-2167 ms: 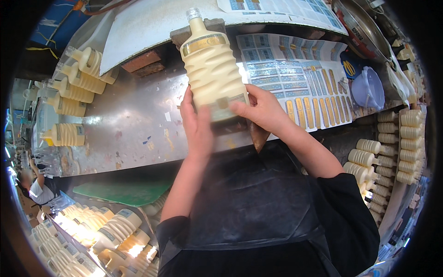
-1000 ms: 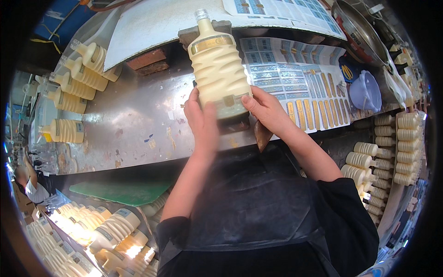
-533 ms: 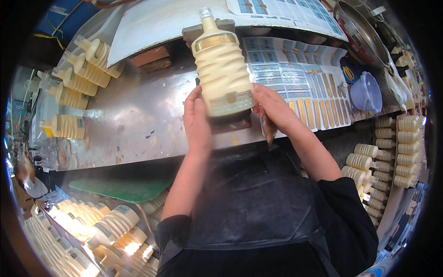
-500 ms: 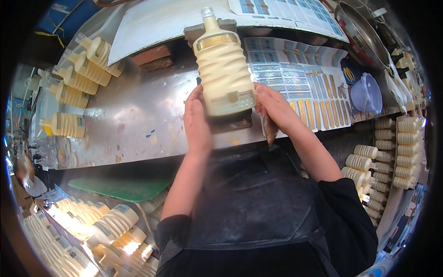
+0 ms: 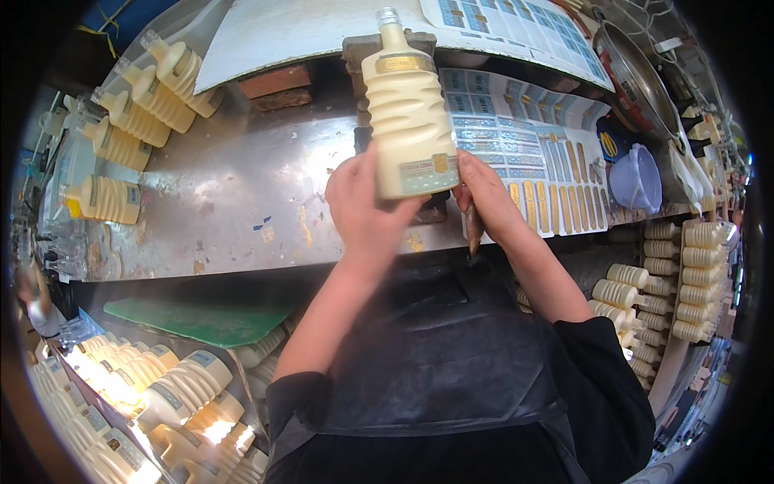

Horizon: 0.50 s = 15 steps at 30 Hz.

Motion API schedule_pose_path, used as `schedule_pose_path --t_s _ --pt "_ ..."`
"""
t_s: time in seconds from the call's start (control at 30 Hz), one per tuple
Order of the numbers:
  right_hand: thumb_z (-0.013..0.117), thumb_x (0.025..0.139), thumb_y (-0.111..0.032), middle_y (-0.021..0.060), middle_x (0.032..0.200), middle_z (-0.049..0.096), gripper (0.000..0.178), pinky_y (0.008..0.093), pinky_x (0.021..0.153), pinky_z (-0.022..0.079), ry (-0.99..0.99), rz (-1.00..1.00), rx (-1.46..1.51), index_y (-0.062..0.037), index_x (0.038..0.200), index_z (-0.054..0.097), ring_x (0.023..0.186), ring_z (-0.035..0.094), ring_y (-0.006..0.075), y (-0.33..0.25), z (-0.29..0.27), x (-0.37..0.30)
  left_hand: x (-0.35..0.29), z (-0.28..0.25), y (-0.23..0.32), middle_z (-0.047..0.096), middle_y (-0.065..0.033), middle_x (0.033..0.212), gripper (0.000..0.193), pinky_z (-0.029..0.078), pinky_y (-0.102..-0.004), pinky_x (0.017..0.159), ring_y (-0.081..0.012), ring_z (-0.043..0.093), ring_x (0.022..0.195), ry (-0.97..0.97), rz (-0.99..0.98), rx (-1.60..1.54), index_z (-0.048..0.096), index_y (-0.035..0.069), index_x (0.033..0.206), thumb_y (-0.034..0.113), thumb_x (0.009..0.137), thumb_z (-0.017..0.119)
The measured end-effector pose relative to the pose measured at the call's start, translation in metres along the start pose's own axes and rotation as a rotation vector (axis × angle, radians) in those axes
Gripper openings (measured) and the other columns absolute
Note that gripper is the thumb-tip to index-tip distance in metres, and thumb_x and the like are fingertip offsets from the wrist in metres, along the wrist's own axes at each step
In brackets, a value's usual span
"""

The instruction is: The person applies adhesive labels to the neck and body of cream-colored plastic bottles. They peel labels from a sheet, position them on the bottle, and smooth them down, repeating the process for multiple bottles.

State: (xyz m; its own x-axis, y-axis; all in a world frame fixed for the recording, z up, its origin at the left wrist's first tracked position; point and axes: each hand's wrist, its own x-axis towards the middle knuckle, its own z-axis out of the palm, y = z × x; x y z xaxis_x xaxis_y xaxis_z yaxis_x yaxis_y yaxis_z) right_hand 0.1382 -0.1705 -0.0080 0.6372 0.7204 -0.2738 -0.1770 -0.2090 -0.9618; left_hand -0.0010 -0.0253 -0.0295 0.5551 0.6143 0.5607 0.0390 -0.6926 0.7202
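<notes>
A cream-coloured bottle (image 5: pixel 407 113) with wavy ridges and a clear threaded neck leans back on a block at the middle of the bench. It bears a gold label near its shoulder and a blue-green label near its base. My left hand (image 5: pixel 363 198) grips the bottle's lower left corner, fingers partly under the base. On the opposite side, my right hand (image 5: pixel 489 198) holds the lower right edge with its thumb in front. Below that palm juts a brown pointed tool (image 5: pixel 474 234), its kind unclear. Sheets of gold and blue labels (image 5: pixel 528 145) lie beside the right hand.
Several similar bottles (image 5: pixel 157 97) lean along the bench's left end. A purple bucket (image 5: pixel 637 179) and a metal pan (image 5: pixel 637 77) stand at the right. More bottles (image 5: pixel 189 391) fill the lower left, and stacked ones (image 5: pixel 700 278) the lower right. Bricks (image 5: pixel 276 83) prop a white board (image 5: pixel 322 36).
The bottle has turned slightly, so its lower label shows more toward the right. My left hand has shifted from its side to the lower corner. The whole view has shifted a little.
</notes>
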Motion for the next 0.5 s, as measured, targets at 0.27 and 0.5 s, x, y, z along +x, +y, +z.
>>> schedule_pose_path --t_s 0.27,0.5 --pt "0.043 0.112 -0.041 -0.0046 0.082 0.052 0.055 0.0191 0.063 0.042 -0.052 -0.044 -0.027 -0.0042 0.151 0.051 0.069 0.047 0.0044 -0.001 -0.007 -0.001 -0.002 -0.007 0.0 0.054 -0.017 0.128 0.091 0.04 -0.0441 0.105 -0.0321 0.052 0.12 -0.117 -0.079 -0.034 0.047 0.001 0.15 0.031 0.072 0.086" --pt "0.058 0.106 -0.034 -0.0016 0.086 0.059 0.054 0.0223 0.063 0.045 -0.024 -0.032 -0.123 -0.002 0.149 0.052 0.07 0.051 0.0052 -0.017 0.005 0.003 0.006 0.004 -0.008 0.045 -0.0201 0.135 0.06 0.033 -0.042 0.115 -0.0329 0.045 0.129 -0.17 -0.437 -0.303 0.043 -0.006 0.15 0.031 0.104 0.048"
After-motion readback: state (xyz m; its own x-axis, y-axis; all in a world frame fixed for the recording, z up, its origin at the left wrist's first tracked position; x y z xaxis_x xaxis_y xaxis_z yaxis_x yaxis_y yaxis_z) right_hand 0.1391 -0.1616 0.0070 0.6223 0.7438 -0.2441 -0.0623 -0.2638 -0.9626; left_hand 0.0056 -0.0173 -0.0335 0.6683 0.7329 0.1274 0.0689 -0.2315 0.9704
